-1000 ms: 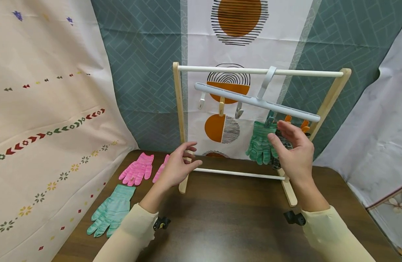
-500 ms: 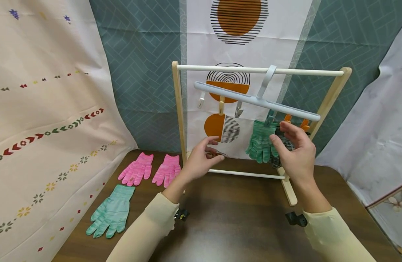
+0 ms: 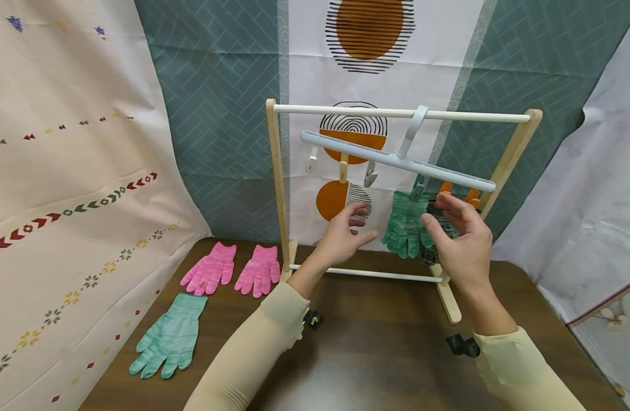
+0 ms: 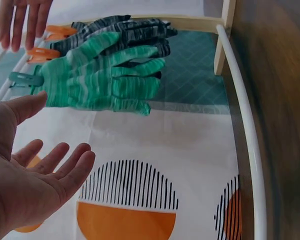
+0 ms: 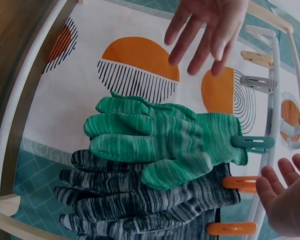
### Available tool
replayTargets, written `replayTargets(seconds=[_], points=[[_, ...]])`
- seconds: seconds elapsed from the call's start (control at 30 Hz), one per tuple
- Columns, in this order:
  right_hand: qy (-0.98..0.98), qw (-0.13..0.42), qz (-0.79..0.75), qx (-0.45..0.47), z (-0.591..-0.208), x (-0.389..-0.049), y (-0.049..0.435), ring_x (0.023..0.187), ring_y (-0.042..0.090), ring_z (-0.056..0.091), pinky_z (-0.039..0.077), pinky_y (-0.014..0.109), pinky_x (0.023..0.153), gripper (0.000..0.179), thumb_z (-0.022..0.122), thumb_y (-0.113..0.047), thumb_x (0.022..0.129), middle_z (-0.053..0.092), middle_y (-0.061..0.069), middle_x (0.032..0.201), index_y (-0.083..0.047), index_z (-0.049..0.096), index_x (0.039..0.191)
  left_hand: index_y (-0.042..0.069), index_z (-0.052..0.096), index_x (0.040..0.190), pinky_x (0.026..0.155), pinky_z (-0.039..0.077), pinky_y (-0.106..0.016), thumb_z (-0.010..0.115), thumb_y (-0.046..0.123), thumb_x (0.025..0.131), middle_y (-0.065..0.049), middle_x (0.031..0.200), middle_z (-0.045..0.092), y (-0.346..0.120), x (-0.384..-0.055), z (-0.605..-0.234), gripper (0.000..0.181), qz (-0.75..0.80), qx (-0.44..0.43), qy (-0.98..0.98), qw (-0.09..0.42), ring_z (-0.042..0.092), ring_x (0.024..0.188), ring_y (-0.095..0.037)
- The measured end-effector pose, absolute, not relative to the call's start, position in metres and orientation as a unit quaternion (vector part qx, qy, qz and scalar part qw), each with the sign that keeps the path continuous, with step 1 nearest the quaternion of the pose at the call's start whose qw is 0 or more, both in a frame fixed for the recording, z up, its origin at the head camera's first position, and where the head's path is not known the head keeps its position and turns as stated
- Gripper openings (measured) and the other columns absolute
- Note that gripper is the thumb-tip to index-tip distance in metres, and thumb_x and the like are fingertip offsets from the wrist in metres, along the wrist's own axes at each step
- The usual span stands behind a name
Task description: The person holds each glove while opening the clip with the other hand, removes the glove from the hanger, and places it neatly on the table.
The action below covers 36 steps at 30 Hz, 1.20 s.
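Observation:
My right hand [image 3: 461, 240] is raised beside the hanger's right half, fingers loosely bent and holding nothing. Its fingertips are near the orange clips [image 5: 240, 183]. My left hand [image 3: 346, 234] hovers left of the hanging green striped glove [image 3: 404, 228], palm turned toward it and fingers spread. A teal clip [image 5: 252, 142] grips that glove by its cuff. Behind it, black-and-grey striped gloves [image 5: 155, 200] hang from the orange clips, partly covered by the green glove. The pale blue clip hanger [image 3: 356, 150] slants down to the right from its hook.
A wooden rack [image 3: 276, 188] with white rods carries the hanger. White, yellow and grey clips [image 3: 370, 174] dangle at the hanger's left. Two pink gloves [image 3: 212, 268] and a light green glove [image 3: 171, 334] lie on the brown table [image 3: 366, 354] at left.
My left hand has moved right and slightly up, from beside the rack's left post to near the hanging green glove. My right hand has stayed almost in place.

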State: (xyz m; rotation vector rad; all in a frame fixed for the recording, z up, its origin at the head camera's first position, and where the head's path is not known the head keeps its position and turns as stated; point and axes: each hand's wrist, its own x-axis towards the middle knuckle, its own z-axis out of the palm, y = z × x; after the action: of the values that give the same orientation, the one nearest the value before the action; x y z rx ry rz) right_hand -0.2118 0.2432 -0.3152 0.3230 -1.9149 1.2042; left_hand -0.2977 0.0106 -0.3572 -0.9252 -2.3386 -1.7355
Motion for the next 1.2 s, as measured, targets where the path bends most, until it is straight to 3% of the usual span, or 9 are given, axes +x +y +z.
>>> replayTargets(seconds=[0.1, 0.37, 0.63, 0.87, 1.2], points=[[-0.764, 0.413, 0.479, 0.129, -0.315, -0.211, 0.244, 0.120, 0.021, 0.066, 0.049, 0.026, 0.107, 0.051, 0.081, 0.002, 0.092, 0.070, 0.013, 0.133, -0.002, 0.067, 0.141, 0.012, 0.046, 0.158, 0.108, 0.051, -0.046, 0.078, 0.019, 0.100, -0.010, 0.148, 0.057, 0.020, -0.303, -0.356, 0.067, -0.571, -0.303, -0.762, 0.039, 0.060, 0.130, -0.033], [-0.775, 0.404, 0.471, 0.119, -0.320, -0.207, 0.245, 0.122, 0.013, 0.064, 0.049, 0.023, 0.105, 0.051, 0.080, -0.002, 0.094, 0.068, 0.013, 0.137, -0.003, 0.066, 0.142, 0.009, 0.041, 0.161, 0.113, 0.046, -0.052, 0.076, 0.019, 0.101, -0.014, 0.155, 0.052, 0.043, -0.317, -0.356, 0.070, -0.593, -0.310, -0.743, 0.017, 0.055, 0.137, -0.039], [-0.785, 0.393, 0.466, 0.107, -0.324, -0.207, 0.249, 0.124, 0.023, 0.065, 0.049, 0.022, 0.104, 0.050, 0.081, -0.009, 0.096, 0.068, 0.010, 0.137, -0.007, 0.066, 0.143, 0.010, 0.040, 0.162, 0.114, 0.045, -0.049, 0.075, 0.017, 0.102, -0.014, 0.156, 0.052, 0.060, -0.325, -0.357, 0.070, -0.596, -0.308, -0.741, -0.004, 0.054, 0.140, -0.035], [-0.796, 0.380, 0.463, 0.091, -0.327, -0.209, 0.252, 0.123, 0.032, 0.065, 0.049, 0.020, 0.101, 0.054, 0.080, -0.009, 0.096, 0.068, 0.017, 0.137, -0.007, 0.063, 0.147, 0.006, 0.043, 0.161, 0.103, 0.053, -0.035, 0.074, 0.020, 0.102, -0.014, 0.143, 0.063, 0.066, -0.324, -0.354, 0.068, -0.575, -0.302, -0.761, 0.010, 0.063, 0.127, -0.027], [-0.795, 0.370, 0.468, 0.108, -0.322, -0.209, 0.251, 0.123, 0.029, 0.067, 0.049, 0.020, 0.101, 0.050, 0.079, -0.012, 0.098, 0.070, 0.012, 0.136, -0.007, 0.063, 0.146, 0.004, 0.056, 0.151, 0.091, 0.056, -0.028, 0.072, 0.025, 0.104, -0.007, 0.124, 0.068, 0.068, -0.318, -0.357, 0.053, -0.564, -0.316, -0.763, 0.014, 0.066, 0.109, -0.016]])
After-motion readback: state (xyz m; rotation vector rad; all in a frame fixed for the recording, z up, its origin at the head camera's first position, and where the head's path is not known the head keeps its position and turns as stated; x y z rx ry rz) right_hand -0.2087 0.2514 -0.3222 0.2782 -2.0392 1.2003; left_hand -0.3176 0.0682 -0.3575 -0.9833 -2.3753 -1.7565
